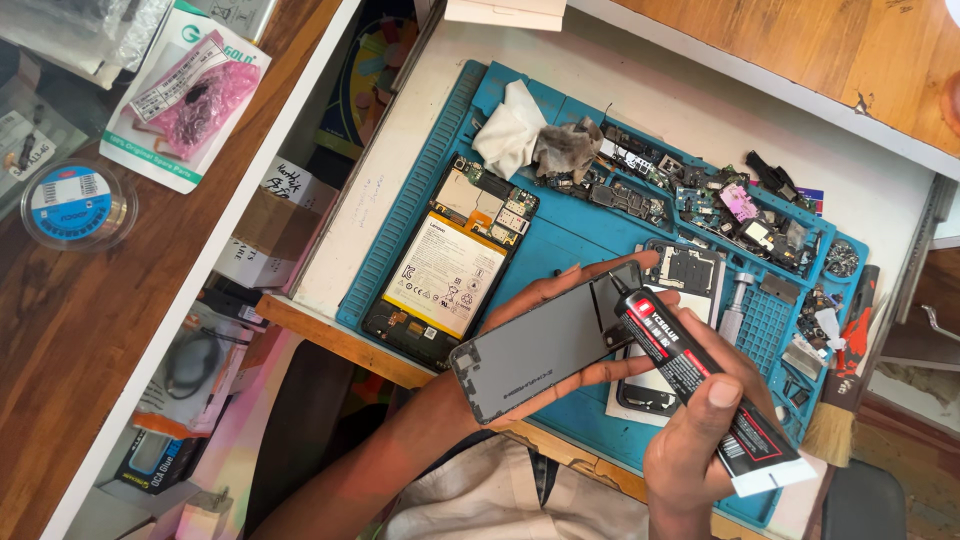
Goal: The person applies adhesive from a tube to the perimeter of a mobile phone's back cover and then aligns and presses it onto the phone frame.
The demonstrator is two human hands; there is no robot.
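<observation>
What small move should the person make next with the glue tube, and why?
Probably run the nozzle along the edge of the grey back cover, squeezing gently. The right hand holds the glue tube with its tip already at the cover's upper end, while the left hand supports the cover from beneath.

Both forearms were bare from the elbow down, with no sleeve reaching the wrists, and neither wrist carried a watch, band or bracelet. The left hand (560,335) and the right hand (700,440) wore no gloves and no rings that could be made out, and the nail of the right thumb (724,392) was cut short and left plain. Low in the view, between the two arms, lay a pale off-white garment (500,495) with creased folds and a dark seam or opening running down it.
</observation>
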